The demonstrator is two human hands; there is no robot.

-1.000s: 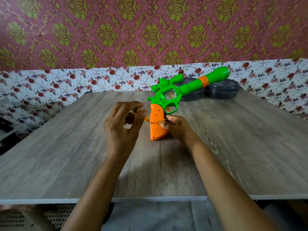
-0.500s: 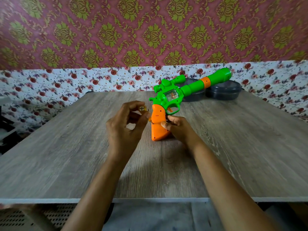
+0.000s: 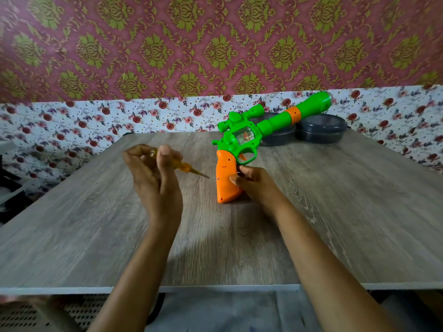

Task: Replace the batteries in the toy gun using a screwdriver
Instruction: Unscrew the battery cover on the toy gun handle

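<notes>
Left fingers pinch screwdriver, tip rightward; right fingers hold toy gun, barrel up-right.

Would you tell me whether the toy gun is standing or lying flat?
Standing: the toy gun rests on its orange grip's base on the table, barrel raised, with the right hand holding the grip.

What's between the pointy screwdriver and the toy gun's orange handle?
Nothing. The head view shows just bare table between the screwdriver tip and the orange handle.
</notes>
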